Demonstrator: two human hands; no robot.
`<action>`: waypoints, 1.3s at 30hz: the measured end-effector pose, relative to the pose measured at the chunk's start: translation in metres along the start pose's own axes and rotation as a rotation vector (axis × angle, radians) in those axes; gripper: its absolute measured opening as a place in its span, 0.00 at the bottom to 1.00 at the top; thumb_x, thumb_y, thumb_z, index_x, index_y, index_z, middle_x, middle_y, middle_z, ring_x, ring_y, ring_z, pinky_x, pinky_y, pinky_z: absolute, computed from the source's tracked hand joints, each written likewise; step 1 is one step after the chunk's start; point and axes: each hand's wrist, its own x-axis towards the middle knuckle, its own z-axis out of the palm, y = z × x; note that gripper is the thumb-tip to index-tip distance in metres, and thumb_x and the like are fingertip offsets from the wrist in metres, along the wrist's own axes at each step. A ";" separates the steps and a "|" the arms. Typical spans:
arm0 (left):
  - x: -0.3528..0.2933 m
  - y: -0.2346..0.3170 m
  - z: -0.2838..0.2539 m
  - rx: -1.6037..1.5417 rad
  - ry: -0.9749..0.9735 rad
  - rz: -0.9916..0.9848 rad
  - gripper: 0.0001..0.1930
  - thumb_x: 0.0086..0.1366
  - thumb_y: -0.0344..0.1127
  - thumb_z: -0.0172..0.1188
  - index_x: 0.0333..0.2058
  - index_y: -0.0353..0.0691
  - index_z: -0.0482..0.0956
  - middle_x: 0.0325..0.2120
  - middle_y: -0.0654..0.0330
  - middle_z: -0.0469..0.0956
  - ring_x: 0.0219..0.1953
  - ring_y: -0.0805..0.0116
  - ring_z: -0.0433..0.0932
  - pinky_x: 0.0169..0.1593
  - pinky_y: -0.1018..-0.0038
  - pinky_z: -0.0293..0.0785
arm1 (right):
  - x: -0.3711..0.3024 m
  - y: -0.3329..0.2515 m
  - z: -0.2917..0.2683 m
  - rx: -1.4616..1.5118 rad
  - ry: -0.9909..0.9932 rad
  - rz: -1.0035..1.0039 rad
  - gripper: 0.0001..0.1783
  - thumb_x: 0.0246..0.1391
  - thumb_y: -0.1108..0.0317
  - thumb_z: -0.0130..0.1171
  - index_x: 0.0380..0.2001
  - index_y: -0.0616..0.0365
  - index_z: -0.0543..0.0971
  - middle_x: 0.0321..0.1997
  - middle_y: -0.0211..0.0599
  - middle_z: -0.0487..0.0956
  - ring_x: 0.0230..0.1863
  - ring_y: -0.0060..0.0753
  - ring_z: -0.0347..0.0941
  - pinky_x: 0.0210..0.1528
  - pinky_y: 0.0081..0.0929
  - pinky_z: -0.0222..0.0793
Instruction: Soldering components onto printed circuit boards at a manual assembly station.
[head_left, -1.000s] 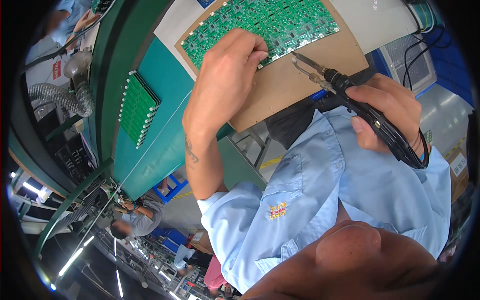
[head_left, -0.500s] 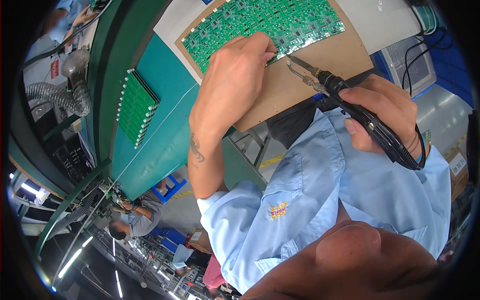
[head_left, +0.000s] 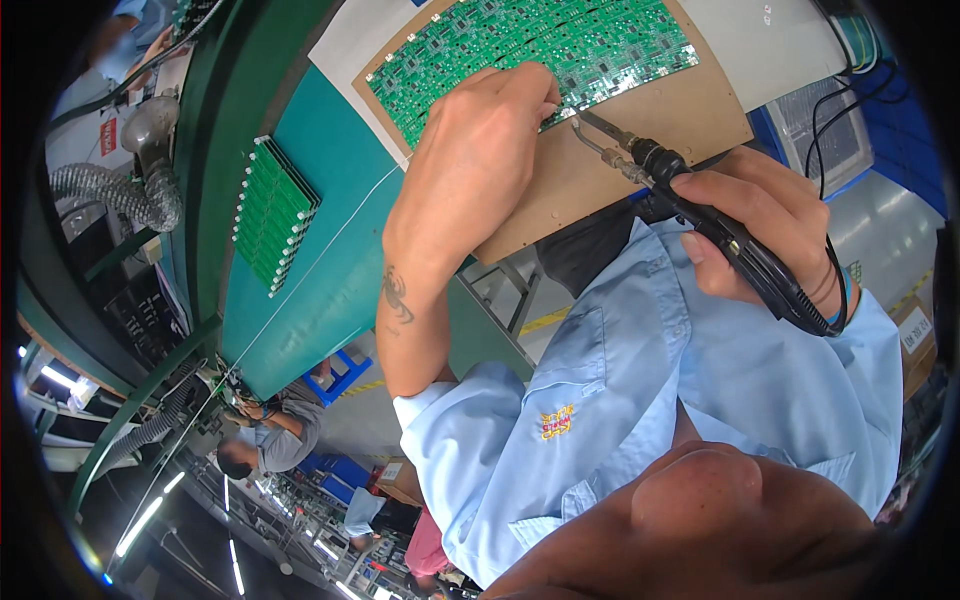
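A panel of green circuit boards [head_left: 620, 45] lies on a brown board [head_left: 560, 185] at the top of the head view. My left hand [head_left: 480, 160] rests over the panel's near edge. Its fingers are closed in a pinch, and whatever they hold is hidden. My right hand [head_left: 765, 225] grips a black soldering iron [head_left: 745, 250] with a thin curved metal tube alongside its tip. The tip points at the panel's near edge, just right of my left fingertips. Whether it touches the panel I cannot tell.
On the green bench [head_left: 330, 215] to the left stands a stack of green circuit boards [head_left: 272, 215]. A ribbed fume hose [head_left: 110, 195] hangs farther left. Black cables [head_left: 835, 110] run down at the right. Other people work in the background at lower left and upper left.
The circuit board panel and brown board have shifted very slightly to the right. My right hand has tilted a little with the soldering iron. My left hand keeps its pinch.
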 end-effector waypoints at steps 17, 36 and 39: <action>0.002 0.006 0.000 -0.062 -0.038 -0.017 0.05 0.59 0.28 0.55 0.31 0.32 0.75 0.28 0.52 0.78 0.32 0.53 0.74 0.39 0.65 0.72 | -0.003 -0.001 0.000 -0.005 0.005 -0.004 0.20 0.36 0.73 0.69 0.38 0.64 0.83 0.23 0.35 0.77 0.19 0.30 0.67 0.24 0.22 0.66; 0.002 -0.002 0.006 -0.030 0.028 0.018 0.04 0.60 0.28 0.55 0.30 0.34 0.75 0.29 0.53 0.79 0.32 0.52 0.74 0.40 0.64 0.72 | -0.003 -0.008 -0.014 0.020 0.002 -0.032 0.19 0.43 0.71 0.66 0.41 0.68 0.80 0.27 0.43 0.78 0.22 0.34 0.69 0.26 0.25 0.68; -0.010 -0.003 0.004 -0.028 0.091 0.028 0.03 0.60 0.28 0.56 0.31 0.35 0.76 0.29 0.54 0.79 0.33 0.53 0.74 0.40 0.64 0.73 | 0.002 -0.002 -0.011 0.042 0.032 -0.082 0.19 0.42 0.73 0.66 0.41 0.67 0.80 0.28 0.44 0.79 0.22 0.34 0.70 0.27 0.26 0.68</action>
